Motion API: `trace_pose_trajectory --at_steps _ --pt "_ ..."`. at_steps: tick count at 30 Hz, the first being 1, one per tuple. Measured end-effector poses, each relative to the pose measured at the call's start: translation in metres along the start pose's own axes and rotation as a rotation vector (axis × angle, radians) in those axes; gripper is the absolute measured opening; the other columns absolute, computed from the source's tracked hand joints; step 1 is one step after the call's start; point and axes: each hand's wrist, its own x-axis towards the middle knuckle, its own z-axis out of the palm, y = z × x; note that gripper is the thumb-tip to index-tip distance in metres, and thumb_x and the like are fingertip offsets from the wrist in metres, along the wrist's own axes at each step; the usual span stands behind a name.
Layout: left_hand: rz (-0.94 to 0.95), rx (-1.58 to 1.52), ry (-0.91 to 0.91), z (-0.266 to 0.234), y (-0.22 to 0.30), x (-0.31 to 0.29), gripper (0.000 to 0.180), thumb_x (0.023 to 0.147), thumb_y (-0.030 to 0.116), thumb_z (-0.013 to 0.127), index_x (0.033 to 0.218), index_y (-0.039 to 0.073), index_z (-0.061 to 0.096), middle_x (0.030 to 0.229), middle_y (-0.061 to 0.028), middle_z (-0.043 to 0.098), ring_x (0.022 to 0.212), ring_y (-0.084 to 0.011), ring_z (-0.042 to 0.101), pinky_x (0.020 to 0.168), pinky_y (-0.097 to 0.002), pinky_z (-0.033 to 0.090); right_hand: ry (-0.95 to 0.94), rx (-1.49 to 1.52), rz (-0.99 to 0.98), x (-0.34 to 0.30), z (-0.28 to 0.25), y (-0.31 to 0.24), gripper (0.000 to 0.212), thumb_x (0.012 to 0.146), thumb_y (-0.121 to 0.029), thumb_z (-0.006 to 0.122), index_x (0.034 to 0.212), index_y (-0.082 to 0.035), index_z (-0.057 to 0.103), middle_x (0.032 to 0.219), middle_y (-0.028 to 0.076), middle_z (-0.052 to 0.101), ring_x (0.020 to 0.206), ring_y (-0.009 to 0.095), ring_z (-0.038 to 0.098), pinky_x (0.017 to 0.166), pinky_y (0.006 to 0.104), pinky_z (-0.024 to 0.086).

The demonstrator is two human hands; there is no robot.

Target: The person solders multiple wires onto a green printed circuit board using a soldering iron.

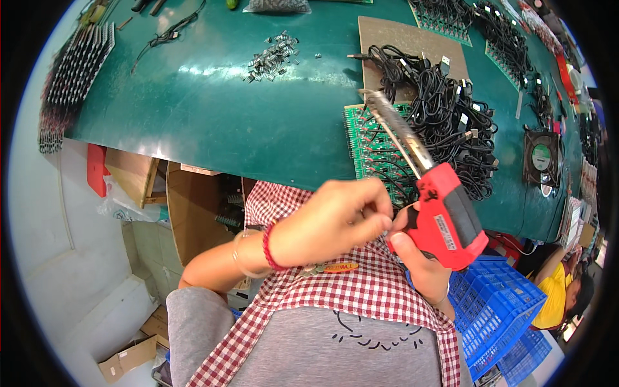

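Observation:
My right hand (pixel 422 264) is wrapped round the handle of a red and black soldering gun (pixel 451 219). Its metal barrel points up and away to the left, and the tip lies above a green circuit board (pixel 367 138). Close by the gun's lower side, my left hand (pixel 335 216) has thumb and fingers pinched together. Whatever they hold is too small to make out. Black USB cables (pixel 445 109) lie bundled over the right side of the board, and several reddish wire ends meet it.
A pile of small dark parts (pixel 274 57) lies on the green table (pixel 193 116). Stacked boards (pixel 77 77) stand at the far left. A brown board (pixel 374 39) sits under the cables. Right are a small fan (pixel 541 158), blue crates (pixel 496 303) and a person in yellow (pixel 554 297).

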Motion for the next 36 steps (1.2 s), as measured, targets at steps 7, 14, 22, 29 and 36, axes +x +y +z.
trace_pose_trajectory --at_steps 7,14,22,29,36 --pt "-0.213 -0.492 0.028 0.016 -0.004 -0.007 0.005 0.087 0.004 0.057 0.087 -0.001 0.054 0.076 -0.0026 0.059 0.066 -0.0053 0.057 0.058 -0.0194 0.049 0.007 -0.059 -0.022 -0.003 0.001 -0.003 0.039 0.078 0.008 0.058 0.115 0.002 0.045 0.086 0.006 0.056 0.075 0.009 0.053 0.066 0.023 0.045" --pt "0.078 0.174 0.004 0.004 -0.001 -0.006 0.006 0.082 0.002 0.058 0.085 -0.003 0.056 0.071 -0.003 0.061 0.06 -0.0059 0.058 0.053 -0.0197 0.048 0.009 -0.296 0.019 -0.003 0.0 0.005 0.019 0.072 0.004 0.066 0.089 -0.003 0.059 0.087 0.007 0.054 0.073 0.016 0.056 0.062 0.0285 0.045" --pt "-0.366 -0.374 -0.069 -0.038 -0.025 0.011 0.005 0.082 0.002 0.057 0.08 -0.003 0.055 0.073 -0.009 0.062 0.061 -0.0108 0.061 0.052 -0.0216 0.05 0.037 -0.201 -0.052 -0.011 -0.021 0.015 0.022 0.079 0.003 0.056 0.101 0.001 0.051 0.08 0.008 0.054 0.072 0.016 0.055 0.07 0.0303 0.047" --pt "-0.422 -0.307 0.029 -0.052 -0.041 0.029 0.01 0.082 0.006 0.059 0.078 -0.002 0.054 0.071 -0.009 0.062 0.055 -0.0111 0.06 0.05 -0.0211 0.049 0.164 -0.286 -0.007 -0.041 -0.044 0.039 0.012 0.074 -0.011 0.066 0.081 -0.005 0.06 0.076 0.008 0.056 0.068 0.021 0.055 0.06 0.0322 0.043" --pt "-0.448 -0.279 0.051 -0.052 -0.039 0.033 0.008 0.081 0.004 0.058 0.077 -0.002 0.053 0.069 -0.0086 0.061 0.054 -0.0108 0.06 0.046 -0.0204 0.047 0.123 -0.311 0.097 -0.051 -0.05 0.045 0.01 0.073 -0.008 0.066 0.081 -0.005 0.06 0.076 0.007 0.055 0.065 0.02 0.055 0.057 0.0308 0.042"
